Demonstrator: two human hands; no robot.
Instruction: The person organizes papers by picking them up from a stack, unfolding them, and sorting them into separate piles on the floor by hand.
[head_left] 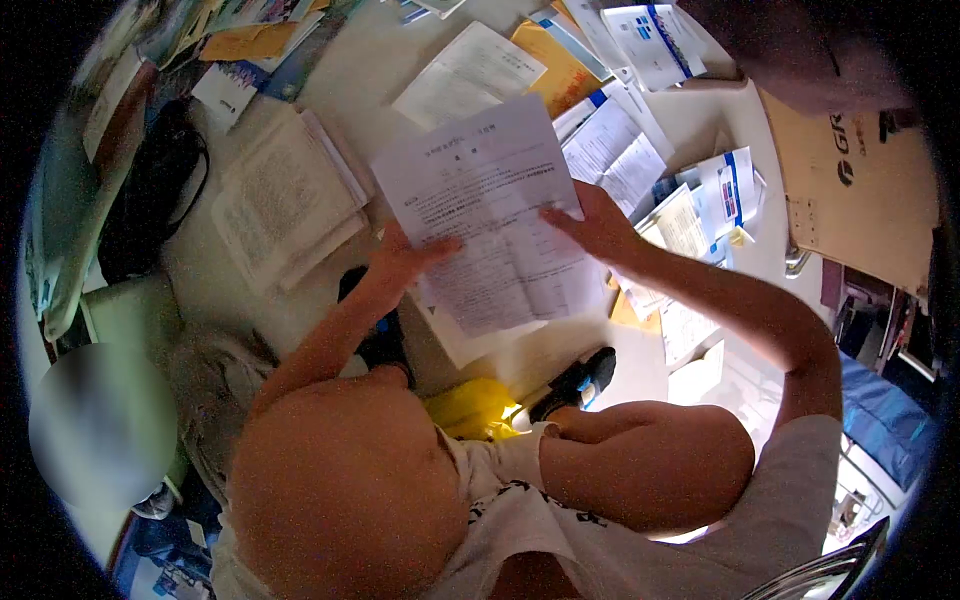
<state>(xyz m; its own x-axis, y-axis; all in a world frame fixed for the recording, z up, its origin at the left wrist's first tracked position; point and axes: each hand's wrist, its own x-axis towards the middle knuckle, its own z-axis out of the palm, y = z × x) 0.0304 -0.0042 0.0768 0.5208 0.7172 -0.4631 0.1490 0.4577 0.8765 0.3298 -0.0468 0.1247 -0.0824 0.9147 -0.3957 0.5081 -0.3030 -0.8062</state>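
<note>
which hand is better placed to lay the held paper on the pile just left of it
Left, probably: the left hand holds the paper's edge nearest the pile, while the right hand holds the opposite edge, farther away.

Hands, two: one left hand (402, 262), one right hand (598, 228). Printed sheet (490, 225), held: one showing; any further leaves behind it cannot be counted. Paper stack (285, 205), left side: one, leaves uncountable. Pale printed document (470, 75), beyond the held sheet: one. Orange-brown envelopes (545, 62): at least two. White mailers with blue print (655, 45), right-hand heap: at least two; loose papers there overlap, total indeterminable. Black bag (150, 195): one. Yellow bag (472, 408): one. Cardboard box (850, 190), lettered: one. Dark footwear (590, 378): two pieces.
</note>
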